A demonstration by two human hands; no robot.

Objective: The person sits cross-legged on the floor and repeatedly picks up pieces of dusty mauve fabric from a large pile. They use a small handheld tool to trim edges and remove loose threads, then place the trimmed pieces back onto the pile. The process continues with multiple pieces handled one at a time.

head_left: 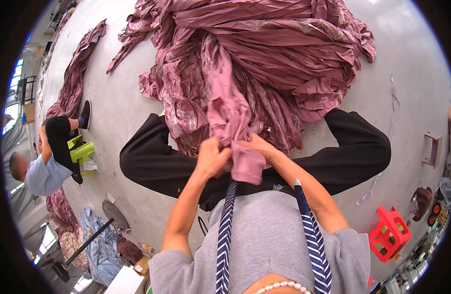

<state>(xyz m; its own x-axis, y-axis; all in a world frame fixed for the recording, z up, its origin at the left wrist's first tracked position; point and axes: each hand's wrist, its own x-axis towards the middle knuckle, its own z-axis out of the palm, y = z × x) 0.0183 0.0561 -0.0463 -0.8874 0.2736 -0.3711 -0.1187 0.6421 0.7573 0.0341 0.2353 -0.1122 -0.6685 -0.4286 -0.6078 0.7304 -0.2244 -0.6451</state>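
A large heap of dusty-pink fabric [279, 49] lies on the floor in front of me, crumpled and partly patterned with pale print. From it a gathered length of the same cloth runs toward my lap, and its loose end [248, 166] hangs over my lap, slightly blurred. My left hand [213, 158] is closed on the left edge of this length. Across from it my right hand [259, 147] grips the cloth from the right, its fingers partly hidden by the folds. Both hands are close together, just above my lap.
My bent black-trousered legs [353, 147] spread on either side of the heap. At the left, another person [49, 166] sits by a green stool [82, 153] with more pink fabric [76, 78]. A red plastic stool [389, 234] stands at right; blue cloth [100, 250] lies lower left.
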